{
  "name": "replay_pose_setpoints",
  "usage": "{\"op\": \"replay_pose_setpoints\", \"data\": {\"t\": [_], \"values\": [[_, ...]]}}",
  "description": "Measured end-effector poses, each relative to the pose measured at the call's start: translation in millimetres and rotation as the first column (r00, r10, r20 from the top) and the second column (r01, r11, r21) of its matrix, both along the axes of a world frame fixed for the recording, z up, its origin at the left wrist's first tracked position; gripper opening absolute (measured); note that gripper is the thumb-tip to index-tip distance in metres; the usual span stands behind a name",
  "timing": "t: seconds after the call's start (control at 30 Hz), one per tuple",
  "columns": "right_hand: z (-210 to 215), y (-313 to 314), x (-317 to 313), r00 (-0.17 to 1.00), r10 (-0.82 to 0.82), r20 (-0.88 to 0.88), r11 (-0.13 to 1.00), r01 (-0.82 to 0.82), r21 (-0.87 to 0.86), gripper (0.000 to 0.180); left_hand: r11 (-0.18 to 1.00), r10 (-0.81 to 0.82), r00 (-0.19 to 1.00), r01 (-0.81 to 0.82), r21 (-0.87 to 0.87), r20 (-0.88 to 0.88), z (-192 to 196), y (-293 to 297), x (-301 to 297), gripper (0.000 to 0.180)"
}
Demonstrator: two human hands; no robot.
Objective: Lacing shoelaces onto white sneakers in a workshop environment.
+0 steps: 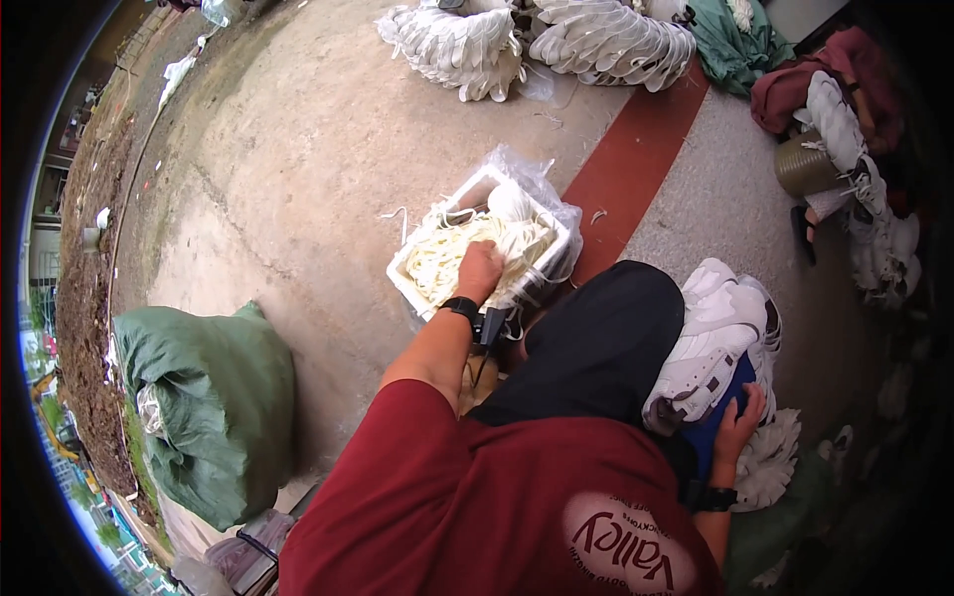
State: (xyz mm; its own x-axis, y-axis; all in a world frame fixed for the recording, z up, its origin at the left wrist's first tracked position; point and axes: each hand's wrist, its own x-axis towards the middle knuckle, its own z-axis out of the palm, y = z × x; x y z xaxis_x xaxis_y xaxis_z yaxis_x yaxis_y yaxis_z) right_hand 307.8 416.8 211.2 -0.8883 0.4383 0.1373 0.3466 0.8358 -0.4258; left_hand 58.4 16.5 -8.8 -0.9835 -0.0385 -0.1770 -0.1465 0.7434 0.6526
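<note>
My left hand (480, 270) reaches down into a white foam box (396, 270) of loose cream-white shoelaces (442, 253). Its fingers curl into the laces, and their tips are hidden. A round white bundle (510, 201) sits at the far side of the box. Beside my right thigh lies a stack of white and grey shoe uppers (708, 343) with dark trim. My right hand (737, 425) has its fingers bent around the near edge of this stack, next to a blue piece (717, 409). What exactly those fingers grip is partly hidden.
A full green sack (214, 397) stands on the concrete at left. Bundles of white shoe parts (457, 50) lie at the far side, with another green sack (735, 45). Another person in a red top (795, 89) sits at far right. Clear plastic (542, 169) wraps the box.
</note>
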Motion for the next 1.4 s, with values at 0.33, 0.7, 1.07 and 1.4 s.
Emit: {"op": "replay_pose_setpoints", "data": {"t": [0.33,0.7,1.07,1.4], "values": [[1,-2,-2,1.0,-0.021,0.01,0.999,0.022,-0.024,0.029,0.905,0.012,0.973,0.087,-0.416,0.229,-6,-93,-46,0.03],[55,-54,-46,0.993,0.092,-0.07,0.996,-0.093,-0.013,0.03,0.771,-0.072,0.996,0.019,0.637,0.058,81,-11,31,0.006],[98,-138,-88,0.754,0.642,-0.141,-0.045,-0.147,-0.988,0.078,-0.313,-0.665,0.427,0.585,0.748,-0.612,280,86,93,0.016],[105,-90,-62,0.904,0.416,-0.097,0.417,-0.285,-0.863,0.02,0.176,-0.822,0.538,0.556,0.812,-0.19,249,39,76,0.016]]}}
